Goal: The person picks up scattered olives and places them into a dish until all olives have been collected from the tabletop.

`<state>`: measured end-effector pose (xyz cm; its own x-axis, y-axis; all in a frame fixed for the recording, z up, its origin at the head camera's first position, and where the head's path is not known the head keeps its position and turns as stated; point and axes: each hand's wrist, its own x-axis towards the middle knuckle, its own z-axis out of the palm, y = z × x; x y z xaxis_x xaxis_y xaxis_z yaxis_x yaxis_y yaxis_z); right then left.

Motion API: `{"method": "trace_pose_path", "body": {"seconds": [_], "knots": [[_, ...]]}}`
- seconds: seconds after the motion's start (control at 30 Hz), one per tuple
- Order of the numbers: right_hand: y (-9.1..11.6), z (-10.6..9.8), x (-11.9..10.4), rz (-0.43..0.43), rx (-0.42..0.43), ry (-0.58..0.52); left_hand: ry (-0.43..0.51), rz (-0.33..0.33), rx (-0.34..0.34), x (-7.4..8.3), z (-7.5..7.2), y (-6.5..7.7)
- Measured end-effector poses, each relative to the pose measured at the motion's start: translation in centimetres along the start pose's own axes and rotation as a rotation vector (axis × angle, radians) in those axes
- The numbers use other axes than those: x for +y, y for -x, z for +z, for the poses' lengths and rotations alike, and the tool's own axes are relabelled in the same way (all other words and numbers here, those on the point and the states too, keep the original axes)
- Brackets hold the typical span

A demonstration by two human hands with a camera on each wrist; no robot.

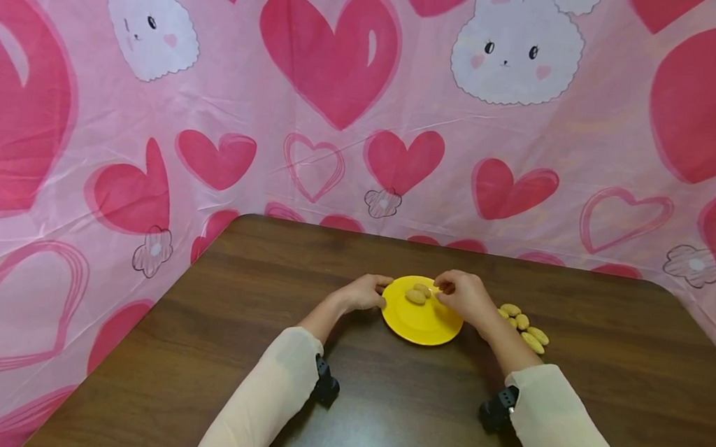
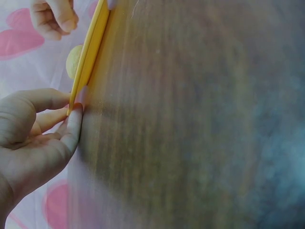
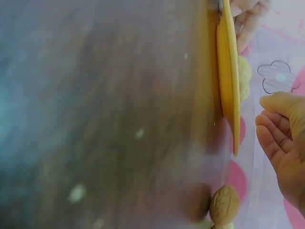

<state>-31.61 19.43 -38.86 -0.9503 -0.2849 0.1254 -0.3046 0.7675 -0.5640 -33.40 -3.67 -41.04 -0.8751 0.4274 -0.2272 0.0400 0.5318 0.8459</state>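
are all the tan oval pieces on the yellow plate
No, several tan oval pieces lie on the table beside the yellow plate.

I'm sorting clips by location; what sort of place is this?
Probably a staged indoor tabletop setup: a pink sheet printed with red hearts and white rabbits hangs behind a dark brown wood-grain table bearing a round yellow plate.

No readable text, label, brand, number or sign in any of the views.
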Motion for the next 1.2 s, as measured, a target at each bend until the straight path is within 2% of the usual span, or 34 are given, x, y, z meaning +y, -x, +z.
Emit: {"method": "trace_pose_path", "body": {"seconds": [0.1, 0.33, 0.6, 1.0, 1.2], "knots": [[0.3, -0.1, 0.4, 0.025, 0.000, -0.028, 0.009, -0.005, -0.003, 0.0, 0.0, 0.1], [1.0, -0.8, 1.4, -0.072, 0.058, 0.032, 0.016, -0.001, -0.001, 0.0, 0.0, 0.0], [1.6, -1.6, 2.8, -0.128, 0.115, 0.047, -0.010, 0.014, 0.003, 0.0, 0.0, -0.1], [3.1, -2.8, 4.1, -0.104, 0.116, 0.056, -0.014, 0.010, 0.006, 0.2, 0.1, 0.0], [4.1, -3.5, 4.6, -0.107, 0.142, 0.063, -0.024, 0.009, 0.007, 0.2, 0.1, 0.1]]}}
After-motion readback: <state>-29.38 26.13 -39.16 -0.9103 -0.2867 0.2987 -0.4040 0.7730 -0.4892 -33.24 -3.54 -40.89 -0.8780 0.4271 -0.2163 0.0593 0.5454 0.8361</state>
